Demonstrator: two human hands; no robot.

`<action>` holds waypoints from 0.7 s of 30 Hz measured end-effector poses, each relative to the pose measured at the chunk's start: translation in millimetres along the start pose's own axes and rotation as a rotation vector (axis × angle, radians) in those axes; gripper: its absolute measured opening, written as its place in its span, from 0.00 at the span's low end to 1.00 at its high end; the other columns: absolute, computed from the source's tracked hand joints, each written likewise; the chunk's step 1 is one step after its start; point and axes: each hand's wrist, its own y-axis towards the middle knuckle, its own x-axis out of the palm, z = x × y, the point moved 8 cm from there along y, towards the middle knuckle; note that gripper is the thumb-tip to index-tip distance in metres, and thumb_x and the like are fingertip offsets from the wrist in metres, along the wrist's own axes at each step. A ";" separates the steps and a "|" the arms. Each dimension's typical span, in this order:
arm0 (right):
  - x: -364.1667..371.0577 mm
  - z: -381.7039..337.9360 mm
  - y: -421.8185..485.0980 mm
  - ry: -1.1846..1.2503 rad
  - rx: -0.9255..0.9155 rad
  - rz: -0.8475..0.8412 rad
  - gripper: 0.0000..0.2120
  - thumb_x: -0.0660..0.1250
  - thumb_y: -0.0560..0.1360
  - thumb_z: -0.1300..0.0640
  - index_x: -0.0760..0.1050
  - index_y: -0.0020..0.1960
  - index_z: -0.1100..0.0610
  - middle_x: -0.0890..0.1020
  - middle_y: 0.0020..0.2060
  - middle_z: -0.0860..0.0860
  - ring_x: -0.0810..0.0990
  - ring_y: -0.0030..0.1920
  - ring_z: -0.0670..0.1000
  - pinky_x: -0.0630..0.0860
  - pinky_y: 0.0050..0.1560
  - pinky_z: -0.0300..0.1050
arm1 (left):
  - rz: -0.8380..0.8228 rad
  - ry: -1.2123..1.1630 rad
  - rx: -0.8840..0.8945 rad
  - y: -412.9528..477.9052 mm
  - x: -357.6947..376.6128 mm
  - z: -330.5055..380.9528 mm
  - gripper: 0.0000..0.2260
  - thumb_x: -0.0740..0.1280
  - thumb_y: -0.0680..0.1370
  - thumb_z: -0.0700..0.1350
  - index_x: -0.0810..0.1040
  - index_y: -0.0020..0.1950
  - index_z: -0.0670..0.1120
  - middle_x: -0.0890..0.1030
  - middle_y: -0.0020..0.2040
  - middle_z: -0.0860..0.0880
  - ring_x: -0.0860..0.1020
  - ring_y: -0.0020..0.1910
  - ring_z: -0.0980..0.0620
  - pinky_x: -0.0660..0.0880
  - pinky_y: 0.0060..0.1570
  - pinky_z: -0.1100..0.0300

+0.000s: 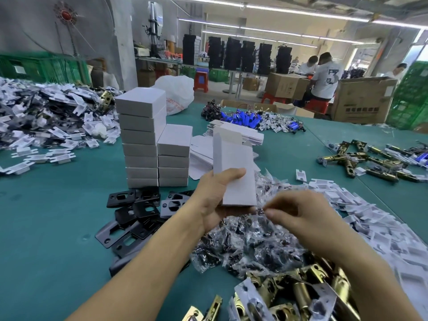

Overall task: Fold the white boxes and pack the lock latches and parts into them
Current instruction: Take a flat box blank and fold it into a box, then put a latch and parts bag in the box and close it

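Left to centre: tall stack (141,140) of folded white boxes stands on the green surface (58,228), short stack (174,156) touching its right side. Left hand (215,200) grips the open box (234,172) round its lower half, held up above the surface, top flap standing open. Right hand (298,216) sits just right of the box bottom, thumb and forefinger nipped together over the screw bags (254,242); cannot tell whether a bag is actually caught.

Risks, my read: left forearm swinging out could topple the tall stack. Too hard a squeeze buckles the box walls. Bottom flap may pop under a heavy latch. Slippery bag could slide out before reaching the box mouth.

Counts:
- white plastic parts (46,126), far left: too many to count
- tall stack: seven
- short stack: four
- black strike plates (136,214): about ten, overlapping
- open box: one
- flat box blanks (231,133): uncounted pile
- brass latches (289,295), bottom right: six-plus, cut off by frame
- second latch cluster (361,158), far right: about five
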 end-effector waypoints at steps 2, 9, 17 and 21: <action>8.1 21.0 -6.1 -0.152 0.146 -0.205 0.03 0.73 0.74 0.53 0.81 0.43 0.46 0.84 0.36 0.43 0.80 0.37 0.34 0.75 0.37 0.31 | 0.047 -0.022 0.044 0.2 -3.7 4.3 0.15 0.72 0.76 0.41 0.76 0.61 0.41 0.82 0.50 0.39 0.83 0.41 0.41 0.83 0.32 0.44; 14.4 36.0 -21.2 -0.181 0.302 -0.413 0.09 0.79 0.67 0.48 0.82 0.41 0.50 0.85 0.35 0.42 0.83 0.37 0.40 0.75 0.37 0.34 | 0.108 0.030 0.183 -0.7 -8.1 12.3 0.09 0.74 0.76 0.42 0.77 0.53 0.47 0.82 0.50 0.43 0.85 0.36 0.45 0.82 0.28 0.50; -30.7 69.0 -32.2 -0.360 0.561 -0.152 0.12 0.77 0.69 0.48 0.75 0.47 0.46 0.79 0.45 0.46 0.78 0.42 0.45 0.74 0.42 0.44 | 0.104 0.036 0.211 -0.9 -7.8 16.3 0.07 0.72 0.77 0.43 0.77 0.52 0.48 0.82 0.47 0.44 0.84 0.32 0.49 0.81 0.27 0.52; -33.4 72.9 -43.6 -0.374 0.642 -0.190 0.15 0.77 0.68 0.43 0.76 0.48 0.47 0.77 0.53 0.50 0.75 0.49 0.50 0.70 0.49 0.46 | 0.099 0.042 0.219 -1.9 -7.5 16.7 0.10 0.74 0.75 0.43 0.78 0.54 0.47 0.83 0.49 0.45 0.84 0.34 0.49 0.80 0.27 0.54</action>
